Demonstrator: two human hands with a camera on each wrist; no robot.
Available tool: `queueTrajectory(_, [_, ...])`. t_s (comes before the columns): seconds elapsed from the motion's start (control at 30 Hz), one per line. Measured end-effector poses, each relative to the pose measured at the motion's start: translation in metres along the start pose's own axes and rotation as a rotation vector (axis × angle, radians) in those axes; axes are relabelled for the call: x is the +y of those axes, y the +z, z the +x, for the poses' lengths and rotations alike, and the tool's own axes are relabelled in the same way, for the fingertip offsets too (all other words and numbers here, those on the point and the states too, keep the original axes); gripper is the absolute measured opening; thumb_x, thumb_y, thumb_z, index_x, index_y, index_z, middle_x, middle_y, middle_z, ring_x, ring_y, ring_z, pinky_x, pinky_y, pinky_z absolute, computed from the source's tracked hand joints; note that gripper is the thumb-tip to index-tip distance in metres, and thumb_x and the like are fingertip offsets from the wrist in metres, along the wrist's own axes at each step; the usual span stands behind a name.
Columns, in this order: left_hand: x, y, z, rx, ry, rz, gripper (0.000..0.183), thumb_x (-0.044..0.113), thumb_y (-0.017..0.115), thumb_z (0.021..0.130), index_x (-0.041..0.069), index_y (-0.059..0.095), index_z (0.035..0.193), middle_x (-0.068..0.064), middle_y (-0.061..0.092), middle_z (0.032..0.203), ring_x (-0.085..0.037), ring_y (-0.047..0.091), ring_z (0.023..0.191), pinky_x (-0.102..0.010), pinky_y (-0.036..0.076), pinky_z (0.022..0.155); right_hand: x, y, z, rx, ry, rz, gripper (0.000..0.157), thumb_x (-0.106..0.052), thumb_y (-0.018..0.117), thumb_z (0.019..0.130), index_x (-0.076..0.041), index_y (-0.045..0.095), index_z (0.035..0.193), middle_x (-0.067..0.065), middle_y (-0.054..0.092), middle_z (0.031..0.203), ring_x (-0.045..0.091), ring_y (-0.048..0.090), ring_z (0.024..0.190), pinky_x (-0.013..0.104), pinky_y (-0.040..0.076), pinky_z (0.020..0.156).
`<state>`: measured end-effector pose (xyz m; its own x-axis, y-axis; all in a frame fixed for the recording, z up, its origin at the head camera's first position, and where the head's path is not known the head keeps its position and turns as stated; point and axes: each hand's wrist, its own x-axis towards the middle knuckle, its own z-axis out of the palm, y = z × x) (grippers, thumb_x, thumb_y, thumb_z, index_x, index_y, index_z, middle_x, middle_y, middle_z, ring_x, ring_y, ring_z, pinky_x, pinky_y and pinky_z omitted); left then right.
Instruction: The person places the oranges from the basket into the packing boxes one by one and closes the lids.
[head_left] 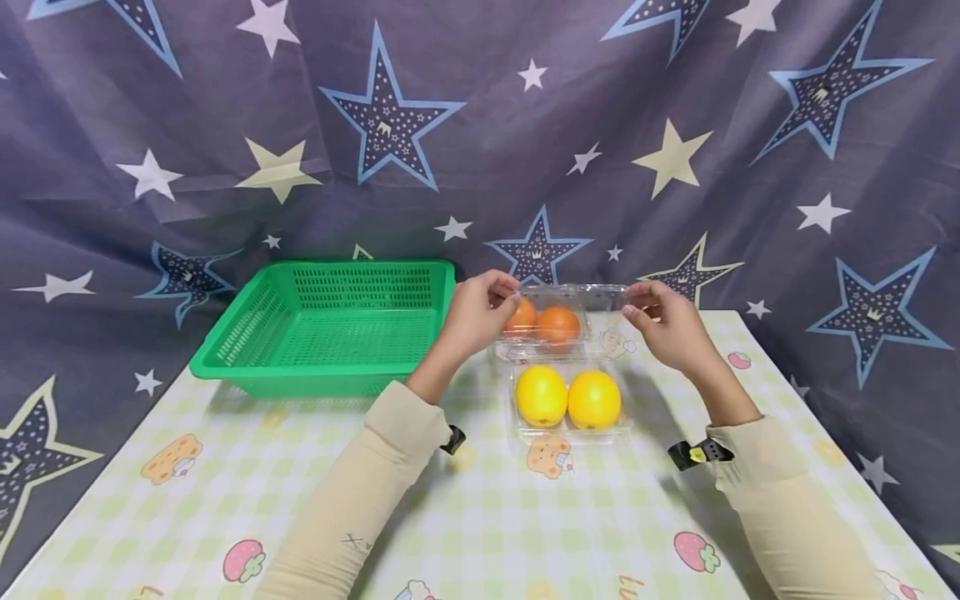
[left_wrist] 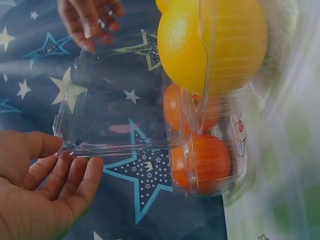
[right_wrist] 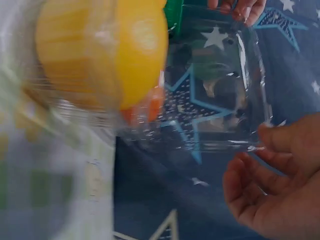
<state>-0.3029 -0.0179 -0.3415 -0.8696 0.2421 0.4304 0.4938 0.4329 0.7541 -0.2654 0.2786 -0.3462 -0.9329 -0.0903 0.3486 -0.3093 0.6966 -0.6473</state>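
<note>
A clear plastic clamshell box [head_left: 573, 436] holds two yellow fruits [head_left: 542, 397] side by side. Its see-through lid [left_wrist: 107, 107] is swung up at the far side of the box. My left hand [head_left: 480, 315] pinches one corner of the lid between thumb and fingers. At the opposite corner, my right hand [head_left: 669, 329] pinches the lid's edge in the same manner. Behind the lid, two orange fruits [head_left: 558, 324] sit in another clear plastic container, seen through the lid in the head view. The yellow fruit [right_wrist: 142, 50] fills much of the right wrist view.
A green perforated plastic basket [head_left: 322, 383] stands to the left of the boxes, near the back of the table. The checked tablecloth [head_left: 480, 517] carries printed strawberries and bears. A dark star-patterned curtain [head_left: 480, 150] hangs directly behind the table.
</note>
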Motion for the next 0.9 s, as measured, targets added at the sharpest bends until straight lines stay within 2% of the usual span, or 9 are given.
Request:
queueTrajectory(0.1, [0.002, 0.000, -0.003, -0.009, 0.014, 0.019, 0.014, 0.013, 0.068, 0.099, 0.004, 0.071, 0.108, -0.006, 0.070, 0.095, -0.018, 0.064, 0.083, -0.030, 0.055, 0.077, -0.010, -0.006, -0.002, 0.003, -0.065, -0.080, 0.028, -0.013, 0.060, 0.104, 0.003, 0.059, 0.127, 0.023, 0.069, 0.111, 0.040, 0.066, 0.099, 0.054, 0.053, 0.086])
queueTrajectory(0.2, [0.003, -0.001, -0.006, -0.025, 0.038, 0.052, 0.015, 0.015, 0.067, 0.100, 0.004, 0.072, 0.109, -0.005, 0.069, 0.095, -0.017, 0.064, 0.083, -0.028, 0.056, 0.078, -0.017, -0.011, -0.004, -0.018, -0.104, -0.144, 0.023, -0.012, 0.059, 0.104, 0.002, 0.061, 0.123, 0.020, 0.068, 0.105, 0.037, 0.066, 0.095, 0.052, 0.054, 0.082])
queueTrajectory(0.33, [0.004, -0.003, -0.011, -0.057, 0.084, 0.091, 0.016, 0.014, 0.067, 0.100, 0.005, 0.074, 0.110, -0.004, 0.068, 0.094, -0.015, 0.065, 0.083, -0.026, 0.057, 0.078, -0.021, -0.017, -0.008, -0.048, -0.169, -0.209, 0.013, -0.007, 0.060, 0.103, 0.000, 0.064, 0.112, 0.015, 0.068, 0.098, 0.032, 0.067, 0.089, 0.049, 0.055, 0.076])
queueTrajectory(0.47, [0.005, -0.006, -0.016, -0.094, 0.126, 0.114, 0.011, 0.013, 0.068, 0.099, 0.006, 0.074, 0.104, -0.004, 0.067, 0.093, -0.015, 0.066, 0.083, -0.023, 0.057, 0.076, -0.023, -0.023, -0.012, -0.071, -0.257, -0.242, 0.005, 0.000, 0.064, 0.098, -0.002, 0.066, 0.102, 0.011, 0.069, 0.094, 0.029, 0.069, 0.087, 0.048, 0.058, 0.076])
queueTrajectory(0.67, [0.007, -0.011, -0.024, -0.163, 0.172, 0.136, 0.005, 0.011, 0.069, 0.097, 0.007, 0.071, 0.097, -0.004, 0.064, 0.093, -0.014, 0.063, 0.083, -0.021, 0.057, 0.077, -0.028, -0.032, -0.019, -0.140, -0.390, -0.279, 0.013, 0.008, 0.070, 0.090, -0.004, 0.066, 0.094, 0.005, 0.068, 0.087, 0.024, 0.069, 0.083, 0.044, 0.058, 0.075])
queueTrajectory(0.9, [0.009, -0.017, -0.034, -0.247, 0.232, 0.194, 0.007, 0.012, 0.069, 0.096, 0.006, 0.071, 0.098, -0.004, 0.065, 0.095, -0.014, 0.063, 0.086, -0.023, 0.057, 0.079, -0.028, -0.035, -0.028, -0.219, -0.442, -0.312, 0.016, 0.007, 0.073, 0.088, -0.007, 0.067, 0.094, 0.000, 0.067, 0.086, 0.017, 0.067, 0.082, 0.038, 0.058, 0.074])
